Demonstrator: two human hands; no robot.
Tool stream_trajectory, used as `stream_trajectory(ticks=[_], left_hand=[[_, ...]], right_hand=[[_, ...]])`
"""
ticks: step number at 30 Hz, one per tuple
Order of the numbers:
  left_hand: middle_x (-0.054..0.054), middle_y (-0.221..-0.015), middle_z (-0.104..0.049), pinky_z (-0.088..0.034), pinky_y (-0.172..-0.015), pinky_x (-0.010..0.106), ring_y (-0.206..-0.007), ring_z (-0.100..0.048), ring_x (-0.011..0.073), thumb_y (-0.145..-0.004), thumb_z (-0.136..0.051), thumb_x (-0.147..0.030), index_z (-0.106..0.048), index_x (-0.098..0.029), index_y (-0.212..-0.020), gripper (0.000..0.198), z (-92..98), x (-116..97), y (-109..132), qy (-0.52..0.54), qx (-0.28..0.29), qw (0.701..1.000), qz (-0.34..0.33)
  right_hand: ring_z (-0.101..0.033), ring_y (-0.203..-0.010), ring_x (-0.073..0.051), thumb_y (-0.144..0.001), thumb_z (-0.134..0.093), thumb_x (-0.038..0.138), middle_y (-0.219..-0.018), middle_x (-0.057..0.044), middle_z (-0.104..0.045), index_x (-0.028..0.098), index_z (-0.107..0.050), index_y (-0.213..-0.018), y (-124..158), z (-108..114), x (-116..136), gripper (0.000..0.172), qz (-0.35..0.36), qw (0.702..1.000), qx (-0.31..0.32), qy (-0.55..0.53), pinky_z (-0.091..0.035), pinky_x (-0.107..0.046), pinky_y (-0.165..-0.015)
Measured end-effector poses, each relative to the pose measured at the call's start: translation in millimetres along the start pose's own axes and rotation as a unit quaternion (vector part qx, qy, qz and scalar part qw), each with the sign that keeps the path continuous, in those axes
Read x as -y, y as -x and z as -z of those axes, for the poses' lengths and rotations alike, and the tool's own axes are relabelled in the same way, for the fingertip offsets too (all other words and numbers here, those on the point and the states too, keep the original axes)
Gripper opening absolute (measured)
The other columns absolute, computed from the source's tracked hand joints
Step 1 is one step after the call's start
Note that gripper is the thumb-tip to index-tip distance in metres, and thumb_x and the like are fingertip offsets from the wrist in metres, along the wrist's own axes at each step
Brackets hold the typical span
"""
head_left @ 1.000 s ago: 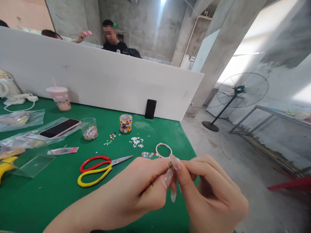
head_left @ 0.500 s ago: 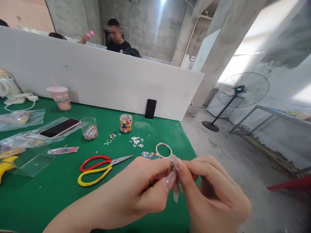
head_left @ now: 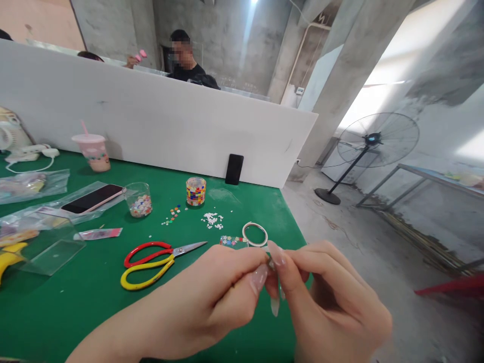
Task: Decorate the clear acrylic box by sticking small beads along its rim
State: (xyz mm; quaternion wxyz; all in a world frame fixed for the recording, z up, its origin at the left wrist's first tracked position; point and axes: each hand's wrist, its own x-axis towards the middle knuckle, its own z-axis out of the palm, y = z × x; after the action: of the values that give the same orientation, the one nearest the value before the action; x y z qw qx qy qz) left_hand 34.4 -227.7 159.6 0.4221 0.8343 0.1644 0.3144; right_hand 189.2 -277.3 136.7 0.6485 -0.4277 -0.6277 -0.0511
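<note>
My left hand point(head_left: 230, 297) and my right hand point(head_left: 333, 297) meet at the fingertips above the green table's right edge. Both are closed in a pinch; the small thing between them is mostly hidden. Just beyond the fingers lies a pale ring-shaped roll point(head_left: 255, 235), beside a strip of small colourful pieces point(head_left: 231, 241). Scissors with one red and one yellow handle point(head_left: 151, 265) lie left of my left hand, blades pointing right. Farther back are white bits point(head_left: 212, 220), a cup banded with coloured blocks point(head_left: 195, 191) and a clear cup of small pieces point(head_left: 139, 201).
A phone point(head_left: 234, 169) leans on the white partition point(head_left: 170, 121). At left are another phone point(head_left: 93, 199), a pink drink cup point(head_left: 93, 151), a small tube point(head_left: 99, 234) and a clear box point(head_left: 53, 247). Beyond the partition is a person point(head_left: 185, 58); a fan point(head_left: 372, 139) stands at right.
My left thumb has shifted slightly down and left at the pinch. Beyond the partition, the person's head and a hand with a pink object have moved a little.
</note>
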Motion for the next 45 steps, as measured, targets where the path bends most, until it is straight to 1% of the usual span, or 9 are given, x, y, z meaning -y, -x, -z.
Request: stream_trajectory(ticks=[6,13,16,19,24,33,39,41,45], left_hand=[[-0.007,-0.062,-0.052,-0.034,-0.047,0.017,-0.051,-0.042,0.0078,-0.1,-0.049,-0.031,-0.055,-0.021,-0.084,0.02,-1.7,2.3,-0.7,-0.031,0.002,0.998,0.048],[-0.003,-0.061,-0.059,-0.038,-0.053,0.021,-0.055,-0.054,0.0118,-0.104,-0.037,-0.031,-0.058,-0.023,-0.083,0.032,-7.3,11.5,-4.6,-0.222,-0.073,0.967,-0.099],[-0.005,-0.058,-0.055,-0.034,-0.048,0.02,-0.048,-0.049,0.0096,-0.106,-0.036,-0.038,-0.053,-0.021,-0.083,0.033,-10.4,17.2,-6.7,-0.23,-0.096,0.956,-0.156],[-0.009,-0.052,-0.047,-0.027,-0.043,0.02,-0.041,-0.039,0.0067,-0.103,-0.039,-0.053,-0.049,-0.021,-0.081,0.04,-12.2,21.7,-11.1,-0.204,-0.111,0.953,-0.194],[-0.007,-0.055,-0.056,-0.033,-0.048,0.02,-0.044,-0.047,0.0072,-0.107,-0.037,-0.038,-0.048,-0.021,-0.08,0.034,-12.9,27.7,-15.2,-0.199,-0.124,0.945,-0.227],[-0.004,-0.058,-0.059,-0.04,-0.047,0.025,-0.047,-0.052,0.0117,-0.105,-0.026,-0.021,-0.045,-0.023,-0.083,0.029,-27.5,22.7,-11.5,-0.313,-0.296,0.875,-0.221],[-0.008,-0.053,-0.047,-0.031,-0.04,0.019,-0.04,-0.037,0.0057,-0.102,-0.033,-0.015,-0.04,-0.022,-0.076,0.028,-27.0,18.4,-12.9,-0.222,-0.277,0.916,-0.186],[-0.006,-0.056,-0.053,-0.034,-0.043,0.022,-0.042,-0.042,0.0074,-0.104,-0.03,-0.017,-0.041,-0.023,-0.08,0.028,-24.9,20.2,-13.1,-0.235,-0.263,0.912,-0.208],[-0.006,-0.058,-0.058,-0.039,-0.049,0.027,-0.046,-0.05,0.012,-0.103,-0.031,-0.016,-0.04,-0.025,-0.084,0.023,-24.0,21.7,-10.0,-0.297,-0.267,0.886,-0.235]], right_hand=[[-0.051,-0.055,-0.007,-0.081,-0.068,-0.001,-0.064,0.004,-0.058,0.018,-0.069,-0.082,0.1,-1.2,-2.7,0.02,-0.016,0.999,-0.005,-0.032,-0.04,-0.022,-0.044],[-0.053,-0.059,-0.009,-0.088,-0.064,0.012,-0.071,0.003,-0.057,0.023,-0.068,-0.089,-1.8,-2.9,-2.6,0.012,-0.08,0.995,0.003,-0.059,-0.04,-0.022,-0.047],[-0.052,-0.06,-0.009,-0.094,-0.061,0.022,-0.074,0.003,-0.057,0.024,-0.062,-0.089,-3.0,-4.3,-1.9,0.006,-0.128,0.985,0.036,-0.108,-0.042,-0.021,-0.05],[-0.046,-0.056,-0.007,-0.099,-0.053,0.028,-0.069,0.005,-0.05,0.023,-0.052,-0.081,-2.0,-3.1,-3.6,0.02,-0.159,0.968,0.107,-0.159,-0.039,-0.019,-0.048],[-0.035,-0.055,-0.007,-0.103,-0.043,0.028,-0.064,0.006,-0.038,0.021,-0.042,-0.073,3.5,0.9,-11.9,0.031,-0.14,0.954,0.19,-0.182,-0.035,-0.021,-0.051],[-0.033,-0.049,-0.007,-0.101,-0.039,0.018,-0.06,0.007,-0.036,0.022,-0.039,-0.072,2.4,-17.3,-8.0,0.03,-0.006,0.988,0.116,-0.105,-0.028,-0.019,-0.043],[-0.048,-0.051,-0.008,-0.102,-0.044,0.03,-0.069,0.002,-0.053,0.021,-0.058,-0.088,13.6,-7.9,-10.2,0.022,-0.077,0.975,0.141,-0.156,-0.046,-0.021,-0.049],[-0.053,-0.051,-0.008,-0.102,-0.045,0.033,-0.074,0.0,-0.057,0.021,-0.058,-0.089,14.6,-5.4,-10.4,0.022,-0.097,0.967,0.156,-0.178,-0.049,-0.021,-0.048],[-0.048,-0.049,-0.006,-0.102,-0.046,0.032,-0.066,0.005,-0.047,0.022,-0.05,-0.076,10.5,-8.8,-9.6,0.029,-0.104,0.961,0.151,-0.205,-0.045,-0.019,-0.046]])
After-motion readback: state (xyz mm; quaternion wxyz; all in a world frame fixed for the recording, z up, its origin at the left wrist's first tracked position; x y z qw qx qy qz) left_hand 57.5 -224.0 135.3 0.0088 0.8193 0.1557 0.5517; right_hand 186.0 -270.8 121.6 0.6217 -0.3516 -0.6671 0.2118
